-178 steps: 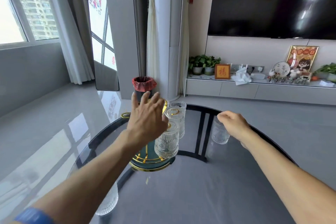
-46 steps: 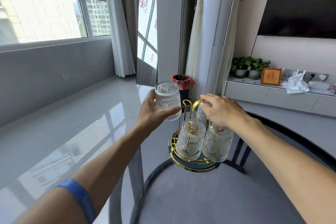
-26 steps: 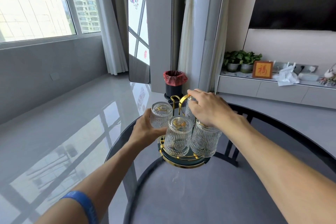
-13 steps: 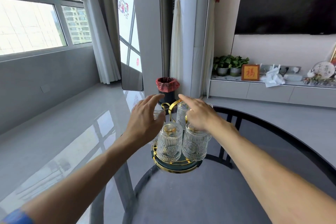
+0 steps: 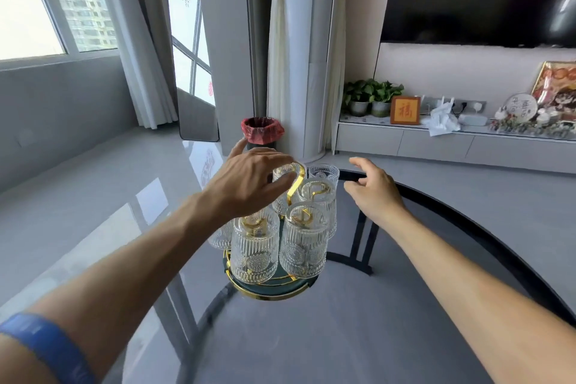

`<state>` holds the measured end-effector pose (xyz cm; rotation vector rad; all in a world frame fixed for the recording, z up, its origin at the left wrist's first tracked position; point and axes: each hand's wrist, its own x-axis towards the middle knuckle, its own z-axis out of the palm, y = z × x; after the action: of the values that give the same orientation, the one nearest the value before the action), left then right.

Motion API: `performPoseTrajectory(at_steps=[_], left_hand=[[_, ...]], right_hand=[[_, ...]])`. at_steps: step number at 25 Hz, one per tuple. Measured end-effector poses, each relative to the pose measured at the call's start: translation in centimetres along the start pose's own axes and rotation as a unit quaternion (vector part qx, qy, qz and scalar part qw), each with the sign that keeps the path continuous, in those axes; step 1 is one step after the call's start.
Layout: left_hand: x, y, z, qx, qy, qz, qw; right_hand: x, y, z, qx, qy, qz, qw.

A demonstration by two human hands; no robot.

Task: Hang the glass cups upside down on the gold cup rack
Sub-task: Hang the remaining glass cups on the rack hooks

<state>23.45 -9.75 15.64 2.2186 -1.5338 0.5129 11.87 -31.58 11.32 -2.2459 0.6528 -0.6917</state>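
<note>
The gold cup rack stands on its round green, gold-rimmed base on the glass table. Several ribbed glass cups hang upside down on it; the two nearest are a front left cup and a front right cup. Another cup shows at the back. My left hand hovers over the left side of the rack, fingers spread near the gold handle loop, holding nothing. My right hand is off to the right of the rack, open and apart from the cups.
The round dark glass table has a black rim curving on the right. Behind it on the floor stands a bin with a red bag. A low white cabinet with plants and ornaments runs along the right wall.
My right hand has let go of the rack's cups and pulled away to the right. My left hand has released its cup onto the rack and now hovers open above it.
</note>
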Motion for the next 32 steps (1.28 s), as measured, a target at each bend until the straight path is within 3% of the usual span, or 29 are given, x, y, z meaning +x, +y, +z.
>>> performPoseTrajectory(at_steps=[8,14,18,25,30,32], left_hand=[[2.0,-2.1,1.1,-0.048,0.01,0.014,0.999],[1.7,-3.3,2.4,-0.046,-0.062,0.04,0.996],[1.7,-3.4,1.9,-0.052,-0.088,0.04,0.994],[1.3,-2.4,1.9,-0.04,-0.069,0.013,0.997],[0.0,-0.3,0.6,-0.021,-0.046,-0.053,0.997],[-0.9,1.1,0.0,-0.009,-0.005,-0.082,0.997]], right_hand=[[6.7,4.9,6.5,-0.024,-0.071,0.083,0.994],[12.1,5.8,9.5,-0.068,-0.09,0.024,0.993],[11.6,6.9,10.0,-0.086,-0.054,0.024,0.995],[6.1,4.2,2.4,0.002,0.021,0.011,1.0],[1.2,-4.0,-4.5,0.014,0.024,-0.051,0.998],[-0.9,-7.2,-5.5,0.012,0.029,-0.079,0.996]])
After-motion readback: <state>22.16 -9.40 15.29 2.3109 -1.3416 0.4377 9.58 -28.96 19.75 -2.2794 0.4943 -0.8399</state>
